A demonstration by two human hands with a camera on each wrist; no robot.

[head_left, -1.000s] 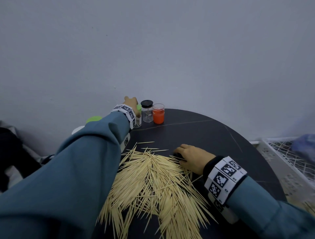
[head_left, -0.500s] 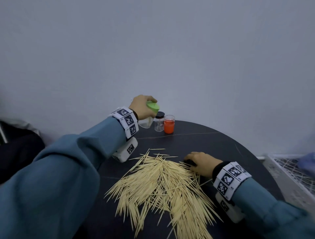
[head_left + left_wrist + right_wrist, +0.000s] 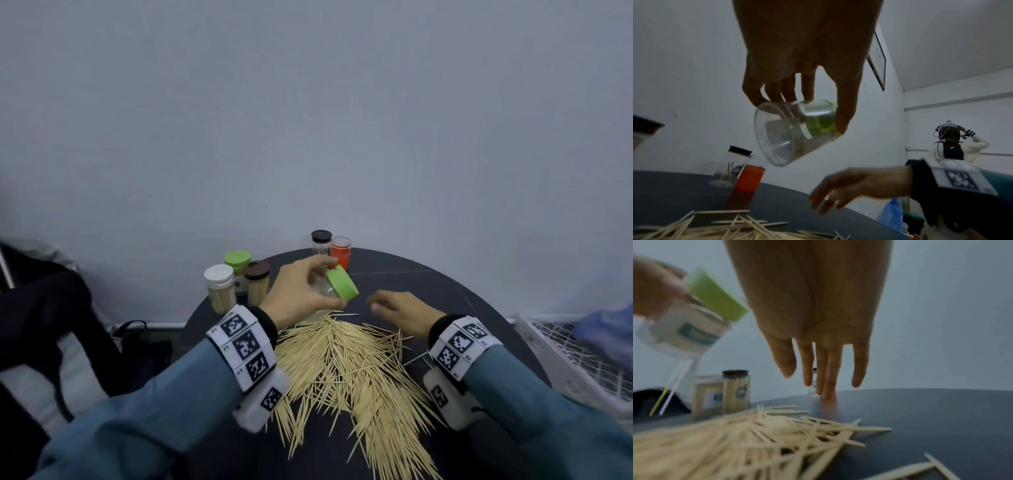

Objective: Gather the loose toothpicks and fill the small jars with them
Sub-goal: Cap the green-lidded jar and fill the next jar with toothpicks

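Note:
My left hand [image 3: 301, 291] grips a clear jar with a green lid [image 3: 340, 282], tilted in the air above the far end of the toothpick pile [image 3: 356, 370]. In the left wrist view the jar [image 3: 793, 134] looks empty, its base toward the camera. My right hand [image 3: 400, 310] hovers just right of the jar, fingers straight and holding nothing [image 3: 824, 369]. The loose toothpicks [image 3: 748, 438] spread over the round dark table [image 3: 445, 291].
At the table's far left edge stand three toothpick-filled jars: white lid [image 3: 219, 289], green lid [image 3: 237, 262], brown lid [image 3: 257, 284]. A black-lidded jar [image 3: 321, 241] and an orange jar [image 3: 340, 255] stand at the back. A white wire basket [image 3: 568, 356] sits right, a dark bag [image 3: 51, 329] left.
My left hand lifted the green-lidded jar from the back of the table and brought it toward me over the pile. My right hand rose off the toothpicks toward the jar.

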